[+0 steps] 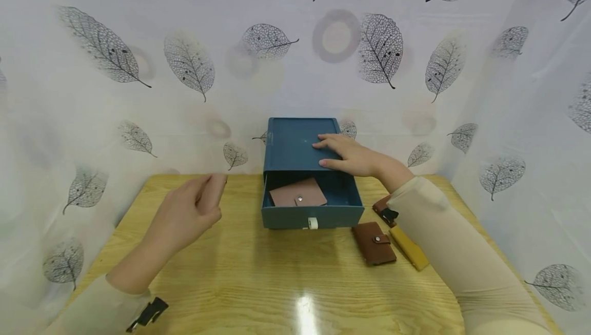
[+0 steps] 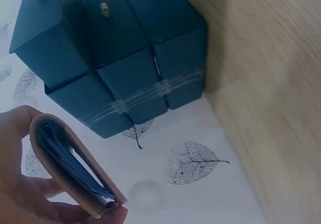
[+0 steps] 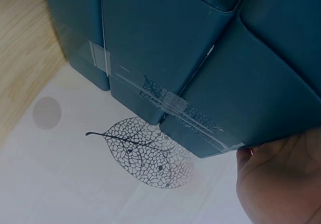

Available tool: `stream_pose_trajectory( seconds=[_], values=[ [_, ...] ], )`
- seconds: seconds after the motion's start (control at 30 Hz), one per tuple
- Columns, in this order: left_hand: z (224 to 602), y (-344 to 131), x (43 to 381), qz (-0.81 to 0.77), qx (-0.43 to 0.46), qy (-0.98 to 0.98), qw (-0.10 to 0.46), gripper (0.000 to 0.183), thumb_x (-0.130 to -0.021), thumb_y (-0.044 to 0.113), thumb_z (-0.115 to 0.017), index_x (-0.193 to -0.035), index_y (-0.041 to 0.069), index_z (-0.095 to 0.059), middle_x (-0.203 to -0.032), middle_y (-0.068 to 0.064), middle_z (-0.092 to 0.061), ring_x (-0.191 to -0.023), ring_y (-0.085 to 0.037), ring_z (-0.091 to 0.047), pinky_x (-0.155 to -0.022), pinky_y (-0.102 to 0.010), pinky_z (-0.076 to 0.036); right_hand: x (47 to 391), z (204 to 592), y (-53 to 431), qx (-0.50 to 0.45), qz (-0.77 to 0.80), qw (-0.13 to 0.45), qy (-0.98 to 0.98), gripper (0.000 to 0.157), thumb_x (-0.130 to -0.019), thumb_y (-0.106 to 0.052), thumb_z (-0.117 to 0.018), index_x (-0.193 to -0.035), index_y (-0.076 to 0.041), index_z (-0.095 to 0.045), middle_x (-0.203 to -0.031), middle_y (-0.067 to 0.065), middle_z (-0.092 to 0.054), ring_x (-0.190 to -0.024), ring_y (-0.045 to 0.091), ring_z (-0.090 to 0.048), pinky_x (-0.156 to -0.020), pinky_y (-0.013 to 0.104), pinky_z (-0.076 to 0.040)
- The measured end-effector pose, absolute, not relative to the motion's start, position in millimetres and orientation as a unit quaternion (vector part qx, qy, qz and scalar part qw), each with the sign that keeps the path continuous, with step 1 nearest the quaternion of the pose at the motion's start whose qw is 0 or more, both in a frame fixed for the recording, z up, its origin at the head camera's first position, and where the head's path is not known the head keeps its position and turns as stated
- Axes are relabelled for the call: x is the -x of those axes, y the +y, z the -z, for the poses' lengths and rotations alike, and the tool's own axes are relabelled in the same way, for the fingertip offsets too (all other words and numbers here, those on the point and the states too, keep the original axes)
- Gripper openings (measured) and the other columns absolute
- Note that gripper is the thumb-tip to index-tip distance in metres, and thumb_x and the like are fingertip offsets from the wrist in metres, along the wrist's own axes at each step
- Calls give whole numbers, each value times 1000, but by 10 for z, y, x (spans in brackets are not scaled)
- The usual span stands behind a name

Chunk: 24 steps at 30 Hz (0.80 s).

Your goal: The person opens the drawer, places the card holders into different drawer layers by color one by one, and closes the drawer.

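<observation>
My left hand [image 1: 184, 217] is raised over the table's left side and grips a small folded wallet [image 2: 75, 169], pinkish tan outside with blue layers inside. My right hand [image 1: 353, 156] rests with its fingers spread on the top right side of the blue drawer unit [image 1: 295, 142]. Its top drawer [image 1: 281, 218] is pulled out toward me, with a white pull tab on the front. A pink wallet [image 1: 288, 194] with a snap strap lies tilted inside that drawer. In the left wrist view, two lower drawers [image 2: 115, 33] are closed.
To the right of the drawer unit lie a brown wallet [image 1: 371, 245] with a snap, a yellow wallet [image 1: 408, 248] and a reddish-brown wallet [image 1: 381, 205], partly behind my right sleeve. A leaf-patterned curtain [image 1: 286, 83] hangs behind the wooden table [image 1: 258, 294].
</observation>
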<state>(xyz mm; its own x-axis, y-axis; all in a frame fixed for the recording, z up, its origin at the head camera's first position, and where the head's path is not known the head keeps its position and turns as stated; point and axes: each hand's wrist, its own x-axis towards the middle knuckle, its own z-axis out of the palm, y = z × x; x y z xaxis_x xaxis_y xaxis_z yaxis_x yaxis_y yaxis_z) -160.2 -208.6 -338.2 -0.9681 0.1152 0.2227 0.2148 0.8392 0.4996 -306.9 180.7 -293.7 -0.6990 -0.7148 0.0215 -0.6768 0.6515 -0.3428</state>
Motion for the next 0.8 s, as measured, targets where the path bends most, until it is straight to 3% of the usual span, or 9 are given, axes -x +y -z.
stream_pose_trajectory(
  seconds=[0.23,0.8],
  values=[
    [3293,-2029,1573,275,116,-949,104,74,-87,26,-70,-153,9,-40,-143,-17,-53,-115,-37,-56,-88,-55,-50,3062,2931,1806,380,165,59,908,61,-104,-47,-49,-154,-14,-40,-165,13,-20,-152,35,-12,-121,60,-9],
    [3111,-1897,1585,288,198,-926,139,76,-87,22,-74,-154,13,-40,-156,-17,-39,-129,-42,-48,-92,-58,-50,3078,2940,1812,384,165,56,907,61,-103,-47,-49,-154,-13,-40,-165,14,-20,-152,35,-12,-121,61,-9]
  ],
)
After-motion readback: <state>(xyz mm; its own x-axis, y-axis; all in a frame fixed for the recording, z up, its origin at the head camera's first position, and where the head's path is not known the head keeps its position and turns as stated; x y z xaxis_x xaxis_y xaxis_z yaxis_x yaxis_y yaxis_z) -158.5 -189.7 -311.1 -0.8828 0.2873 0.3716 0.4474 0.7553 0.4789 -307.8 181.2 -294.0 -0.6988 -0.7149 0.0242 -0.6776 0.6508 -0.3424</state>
